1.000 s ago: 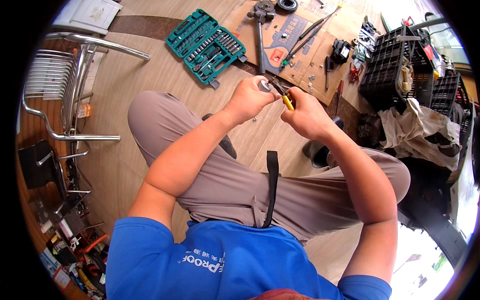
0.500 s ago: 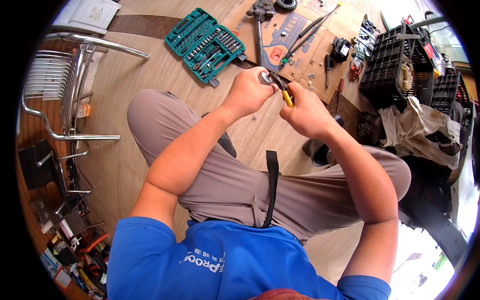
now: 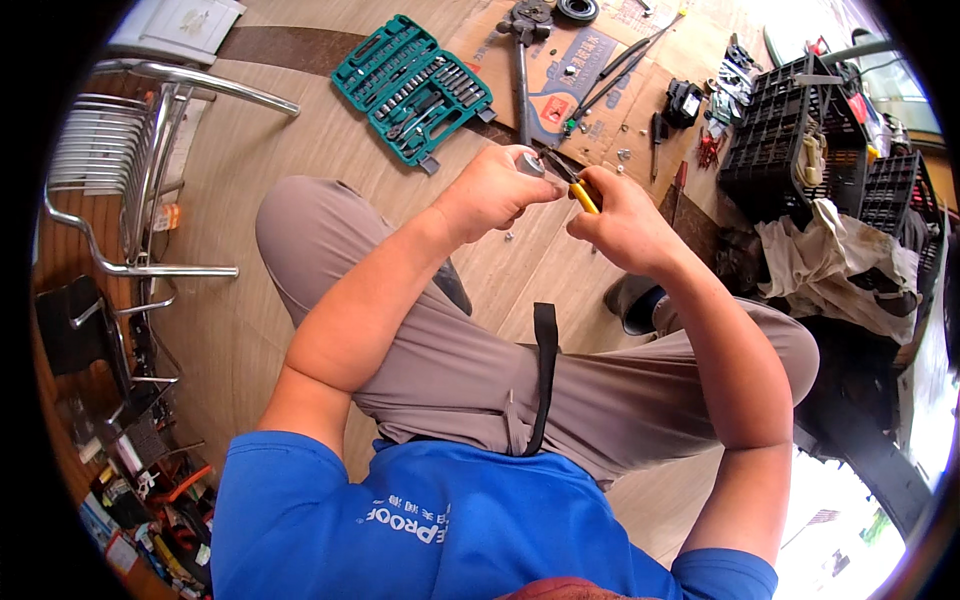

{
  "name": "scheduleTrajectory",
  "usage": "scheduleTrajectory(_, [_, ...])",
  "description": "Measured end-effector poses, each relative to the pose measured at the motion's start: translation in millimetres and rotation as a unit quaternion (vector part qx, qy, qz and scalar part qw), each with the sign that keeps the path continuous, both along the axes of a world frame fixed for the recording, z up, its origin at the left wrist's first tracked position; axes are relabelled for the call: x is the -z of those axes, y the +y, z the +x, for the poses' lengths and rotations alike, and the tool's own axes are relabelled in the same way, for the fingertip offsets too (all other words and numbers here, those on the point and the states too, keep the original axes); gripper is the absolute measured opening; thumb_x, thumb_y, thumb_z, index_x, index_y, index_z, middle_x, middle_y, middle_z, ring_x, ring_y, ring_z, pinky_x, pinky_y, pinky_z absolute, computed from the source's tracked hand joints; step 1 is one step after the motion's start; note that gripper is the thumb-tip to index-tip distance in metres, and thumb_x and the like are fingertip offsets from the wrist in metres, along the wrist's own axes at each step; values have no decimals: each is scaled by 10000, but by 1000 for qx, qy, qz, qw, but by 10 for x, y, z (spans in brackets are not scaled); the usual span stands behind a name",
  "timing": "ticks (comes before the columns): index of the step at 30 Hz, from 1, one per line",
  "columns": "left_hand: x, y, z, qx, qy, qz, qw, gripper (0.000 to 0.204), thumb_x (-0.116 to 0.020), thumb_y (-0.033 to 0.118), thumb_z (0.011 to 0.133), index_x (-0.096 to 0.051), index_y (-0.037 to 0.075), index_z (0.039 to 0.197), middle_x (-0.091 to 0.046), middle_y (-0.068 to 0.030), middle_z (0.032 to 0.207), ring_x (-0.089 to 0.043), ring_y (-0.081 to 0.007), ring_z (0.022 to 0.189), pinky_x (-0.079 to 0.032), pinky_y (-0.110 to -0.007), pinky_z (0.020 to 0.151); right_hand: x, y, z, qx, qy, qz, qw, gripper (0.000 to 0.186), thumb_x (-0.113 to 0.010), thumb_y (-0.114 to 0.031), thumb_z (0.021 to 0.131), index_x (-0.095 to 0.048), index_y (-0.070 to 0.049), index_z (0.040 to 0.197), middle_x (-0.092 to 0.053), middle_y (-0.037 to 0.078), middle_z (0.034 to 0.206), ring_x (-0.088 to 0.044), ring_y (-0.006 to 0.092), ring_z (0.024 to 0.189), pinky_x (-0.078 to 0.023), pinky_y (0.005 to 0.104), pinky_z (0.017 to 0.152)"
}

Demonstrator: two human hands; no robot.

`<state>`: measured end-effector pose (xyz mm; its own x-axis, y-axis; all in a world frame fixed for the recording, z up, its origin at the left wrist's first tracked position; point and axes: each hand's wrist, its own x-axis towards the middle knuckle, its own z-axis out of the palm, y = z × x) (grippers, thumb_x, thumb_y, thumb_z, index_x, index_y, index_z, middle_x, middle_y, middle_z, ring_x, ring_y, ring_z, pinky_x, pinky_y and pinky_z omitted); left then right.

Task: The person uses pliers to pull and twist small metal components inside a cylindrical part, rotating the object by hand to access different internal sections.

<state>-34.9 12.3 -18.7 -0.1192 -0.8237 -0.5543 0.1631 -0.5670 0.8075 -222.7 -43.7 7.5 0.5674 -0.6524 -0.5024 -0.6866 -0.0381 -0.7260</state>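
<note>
Between my knees, my two hands meet over the near edge of a flattened cardboard sheet (image 3: pixel 640 140). My left hand (image 3: pixel 492 193) is closed round a small grey metal cylindrical part (image 3: pixel 530 164), whose end shows past the fingers. In my right hand (image 3: pixel 622 222) is a pair of pliers (image 3: pixel 584 196) with yellow grips, also held closed. The dark jaws reach toward the grey part. Whether they bite on it or on something small beside it, I cannot make out.
Ahead lies an open green socket set (image 3: pixel 412 95). A hammer (image 3: pixel 521 75), a black-handled screwdriver (image 3: pixel 655 135) and several small nuts rest on the cardboard. Black plastic crates (image 3: pixel 765 125) with a cloth (image 3: pixel 840 255) stand right; a metal-framed chair (image 3: pixel 150 180) stands left.
My right hand and the pliers have shifted slightly right and nearer to me. My left hand has turned a little, its thumb now stretched toward the pliers.
</note>
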Motion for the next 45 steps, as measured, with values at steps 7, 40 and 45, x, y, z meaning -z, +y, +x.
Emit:
scheduleTrajectory(7, [94, 52, -16, 26, -103, -67, 992, 252, -771, 204, 826, -641, 35, 961, -619, -5, 726, -525, -66, 572, -427, -253, 473, 135, -6, -31, -19, -7, 21, 1000, 307, -623, -157, 756, -543, 30, 985, -622, 246, 911, -611, 383, 904, -474, 420, 792])
scheduleTrajectory(40, [202, 16, -135, -26, -295, -123, 947, 412, -797, 387, 813, -637, 12, 754, -574, -17, 611, -464, -85, 580, -401, -304, 546, 174, 75, 113, -79, 127, -150, 977, 253, -569, -161, 817, -532, 11, 1000, -655, 261, 984, -626, 407, 1004, -485, 477, 885])
scheduleTrajectory(45, [369, -21, -130, -32, -323, -140, 936, 461, -802, 430, 787, -637, 1, 741, -607, -74, 616, -515, -145, 560, -428, -339, 546, 229, 91, 151, -57, 149, -159, 974, 252, -564, -146, 824, -540, 9, 1021, -660, 260, 1011, -642, 413, 992, -504, 481, 870])
